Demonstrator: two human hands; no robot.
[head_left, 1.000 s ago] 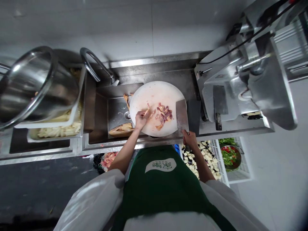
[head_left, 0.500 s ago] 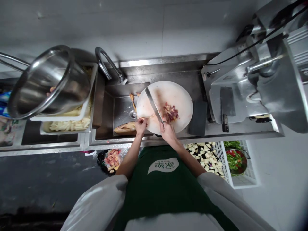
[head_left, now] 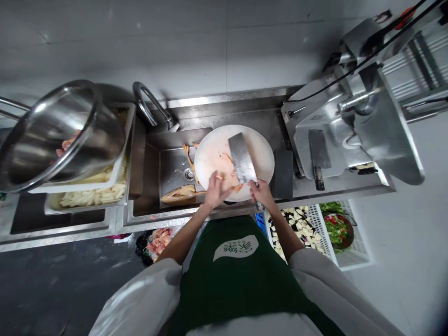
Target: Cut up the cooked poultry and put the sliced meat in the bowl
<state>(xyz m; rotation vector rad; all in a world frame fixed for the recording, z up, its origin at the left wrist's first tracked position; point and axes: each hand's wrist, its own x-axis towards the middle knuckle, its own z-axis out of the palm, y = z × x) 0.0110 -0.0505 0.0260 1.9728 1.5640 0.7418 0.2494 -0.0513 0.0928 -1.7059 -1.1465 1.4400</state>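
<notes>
A round white cutting board (head_left: 206, 151) lies across the sink's right side. My right hand (head_left: 262, 193) is wrapped round the handle of a cleaver (head_left: 242, 156), its broad blade flat-side up over the board. Close by on the left, my left hand (head_left: 214, 192) rests on the board's near edge with fingers spread. Small meat scraps (head_left: 226, 157) and an orange-yellow piece (head_left: 238, 187) lie between the hands and around the blade. Whatever is under the blade is hidden. A plucked bird carcass (head_left: 180, 195) sits in the sink beside the board, with yellow bird feet (head_left: 189, 158) behind it.
A faucet (head_left: 154, 105) arches over the sink. To the left, a tilted steel bowl (head_left: 105, 144) with meat rests on trays of pale strips (head_left: 93, 196). On the right stand a second cleaver (head_left: 318, 156) and a slicer (head_left: 381, 126). Crates of cut vegetables (head_left: 304, 228) are below.
The cleaver has turned from edge-on to broad-side, and its blade has swung rightward. My left hand has opened and moved onto the board. The dark meat pile no longer shows. The view has shifted.
</notes>
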